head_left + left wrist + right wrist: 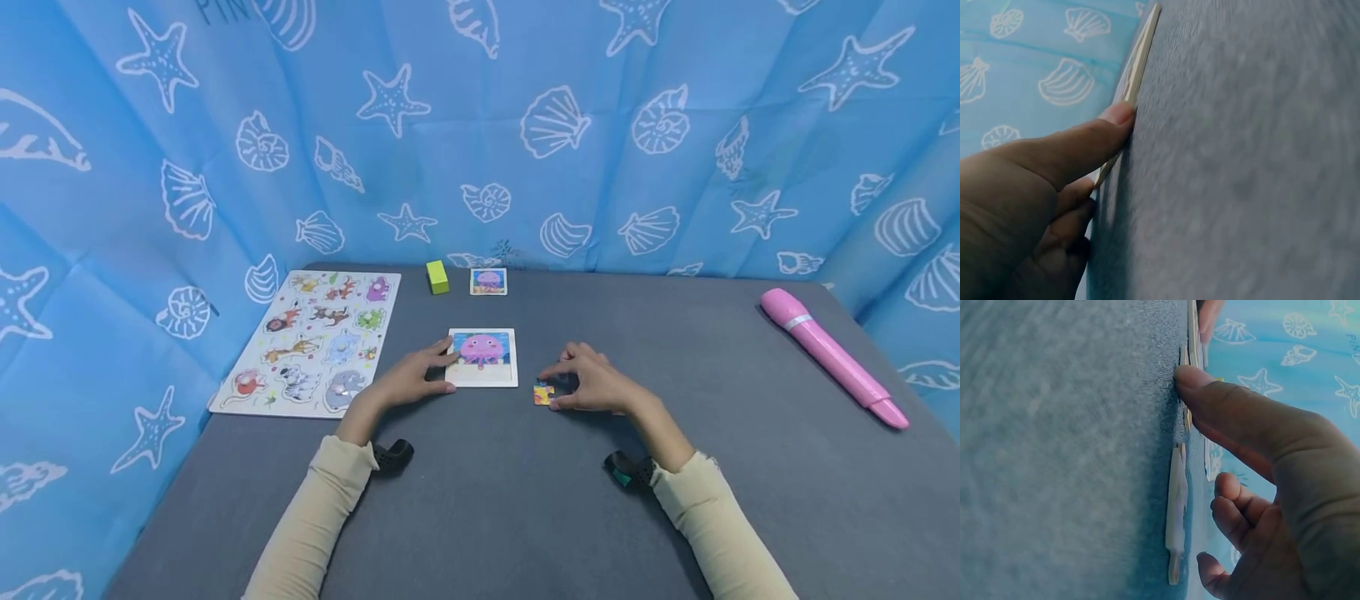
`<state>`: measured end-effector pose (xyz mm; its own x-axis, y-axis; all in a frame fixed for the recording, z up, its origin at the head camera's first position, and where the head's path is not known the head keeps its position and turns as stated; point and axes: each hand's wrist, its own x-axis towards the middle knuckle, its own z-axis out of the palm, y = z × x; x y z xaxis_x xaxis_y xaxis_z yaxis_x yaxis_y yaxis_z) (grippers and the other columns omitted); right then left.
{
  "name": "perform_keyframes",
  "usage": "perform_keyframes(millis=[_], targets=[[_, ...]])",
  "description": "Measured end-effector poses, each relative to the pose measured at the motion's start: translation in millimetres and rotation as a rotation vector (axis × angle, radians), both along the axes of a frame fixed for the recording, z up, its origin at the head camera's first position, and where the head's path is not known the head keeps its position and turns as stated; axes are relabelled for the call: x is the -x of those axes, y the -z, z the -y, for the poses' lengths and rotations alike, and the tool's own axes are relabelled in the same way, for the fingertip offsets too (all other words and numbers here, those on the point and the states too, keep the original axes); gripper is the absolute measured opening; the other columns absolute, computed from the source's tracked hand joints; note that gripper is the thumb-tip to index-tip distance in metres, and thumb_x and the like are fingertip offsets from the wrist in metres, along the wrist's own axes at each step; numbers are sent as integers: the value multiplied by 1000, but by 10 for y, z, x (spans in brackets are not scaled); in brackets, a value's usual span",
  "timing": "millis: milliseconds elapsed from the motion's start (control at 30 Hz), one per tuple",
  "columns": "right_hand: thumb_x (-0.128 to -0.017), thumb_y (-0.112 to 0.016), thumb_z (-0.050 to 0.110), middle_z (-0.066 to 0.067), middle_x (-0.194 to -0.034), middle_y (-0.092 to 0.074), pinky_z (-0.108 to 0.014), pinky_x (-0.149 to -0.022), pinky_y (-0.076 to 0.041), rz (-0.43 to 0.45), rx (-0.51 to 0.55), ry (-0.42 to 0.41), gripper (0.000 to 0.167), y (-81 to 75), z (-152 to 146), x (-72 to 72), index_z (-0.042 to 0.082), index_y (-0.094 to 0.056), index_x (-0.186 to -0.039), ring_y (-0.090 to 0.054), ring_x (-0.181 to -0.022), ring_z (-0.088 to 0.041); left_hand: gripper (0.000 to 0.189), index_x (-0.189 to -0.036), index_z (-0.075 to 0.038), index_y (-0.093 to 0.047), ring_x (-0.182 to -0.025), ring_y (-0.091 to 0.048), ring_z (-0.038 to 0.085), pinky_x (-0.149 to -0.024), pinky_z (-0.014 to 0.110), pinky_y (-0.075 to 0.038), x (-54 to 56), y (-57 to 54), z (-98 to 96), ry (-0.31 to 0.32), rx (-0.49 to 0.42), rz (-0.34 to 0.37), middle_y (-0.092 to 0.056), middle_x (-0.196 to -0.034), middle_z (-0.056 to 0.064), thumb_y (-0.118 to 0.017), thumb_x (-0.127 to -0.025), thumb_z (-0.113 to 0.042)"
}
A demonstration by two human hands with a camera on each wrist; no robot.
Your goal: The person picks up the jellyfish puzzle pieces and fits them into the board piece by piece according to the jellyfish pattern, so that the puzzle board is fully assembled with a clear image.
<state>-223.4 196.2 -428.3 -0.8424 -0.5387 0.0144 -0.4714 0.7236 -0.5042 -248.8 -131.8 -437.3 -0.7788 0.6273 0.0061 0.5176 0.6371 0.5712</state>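
Lying flat toward nine o'clock on the desk [465,517], an animal board [313,332] sits outside the space between the arms, probably so that it does not crowd them. Just beside it, the left hand [408,375] grips the near left corner of a framed puzzle tray [487,378], thumb at the near edge and fingers along the left side, likely to keep it from sliding. A green block [437,277] lies at eleven o'clock from the tray. The tray shows a pink sea creature over a pale, bare lower strip. At twelve o'clock beyond it is a small picture card [488,282] with a similar creature, perhaps put there to be easily seen.

At four o'clock from the tray, near but apart, is a yellow-orange puzzle piece [542,395]. The right hand [597,387] pinches it between thumb and forefinger, probably for fine control; whether it is lifted cannot be told. The right wrist view shows another thin piece [1176,503], edge-on, beneath that hand. Well apart at three o'clock, a pink toy microphone [836,357] lies slanted, seemingly out of reach of the work.
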Motion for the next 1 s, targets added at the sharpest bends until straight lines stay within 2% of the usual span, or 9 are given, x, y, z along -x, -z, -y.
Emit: perform_keyframes(millis=[200, 400, 500, 633, 833, 1000], targets=[[-73, -78, 26, -5, -99, -43, -32, -73, -27, 55, 21, 12, 36, -9, 50, 41, 18, -69, -107, -34, -89, -20, 61, -137, -4, -42, -137, -27, 31, -108, 46, -29, 16, -12, 108, 6, 6, -25, -27, -150, 14, -65, -85, -27], [-73, -77, 22, -5, -97, -46, -35, -78, -35, 31, 5, -15, 34, -79, 138, 102, 13, -67, -104, -38, -92, -21, 56, -134, -3, -46, -135, -31, 30, -106, 45, -33, 41, 25, 138, 3, -19, -51, -33, -148, 11, -64, -86, -25], [-74, -76, 23, -6, -97, -48, -39, -81, -37, 27, 16, -34, 34, -117, 268, 146, 10, -65, -104, -40, -94, -22, 55, -132, -4, -48, -135, -33, 28, -106, 43, -34, 50, 28, 132, -16, -34, -46, -35, -146, 9, -65, -85, -26], [-75, -75, 24, -9, -98, -47, -38, -79, -37, 27, 32, -69, 35, -136, 519, 221, 8, -65, -104, -39, -93, -23, 53, -129, -4, -51, -134, -35, 26, -105, 42, -35, 55, 30, 124, -30, -41, -50, -38, -145, 9, -67, -83, -26], [-76, -74, 26, -9, -101, -50, -39, -82, -38, 4, 27, -99, 36, -94, 895, 341, 8, -64, -104, -42, -93, -22, 50, -127, -4, -54, -133, -36, 24, -105, 41, -36, 58, 53, 123, -34, -63, -48, -41, -143, 8, -68, -83, -24], [-75, -75, 28, -7, -102, -50, -39, -85, -39, 12, 33, -95, 36, -42, 1097, 414, 10, -65, -104, -44, -94, -20, 49, -126, -3, -55, -133, -37, 25, -105, 41, -36, 57, 66, 127, -30, -76, -44, -42, -142, 8, -68, -83, -23]])
